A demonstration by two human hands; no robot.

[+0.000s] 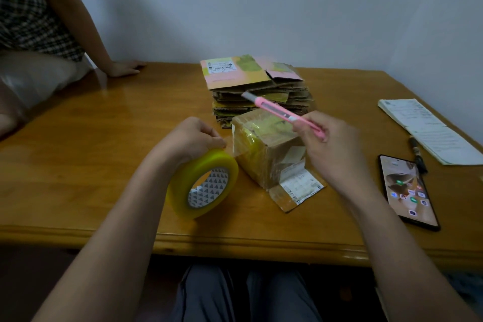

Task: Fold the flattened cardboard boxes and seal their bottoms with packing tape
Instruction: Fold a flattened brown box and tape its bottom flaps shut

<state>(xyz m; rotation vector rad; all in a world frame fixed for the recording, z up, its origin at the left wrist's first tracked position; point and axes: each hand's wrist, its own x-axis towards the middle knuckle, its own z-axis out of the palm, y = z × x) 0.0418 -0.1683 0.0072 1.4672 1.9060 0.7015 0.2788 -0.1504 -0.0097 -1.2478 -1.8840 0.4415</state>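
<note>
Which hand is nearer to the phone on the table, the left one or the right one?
The right hand. It holds the pink knife over the box, just left of the phone. The left hand is beyond the box, at the tape roll.

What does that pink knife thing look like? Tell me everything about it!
The pink utility knife is a slim plastic box cutter with a dark slot running down its body and a grey tip. The right hand grips its lower end, so it slants up and to the left, tip raised in the air. It hovers above the folded cardboard box, in front of the stack of flattened boxes. Whether a blade is out is too blurred to tell.
</note>
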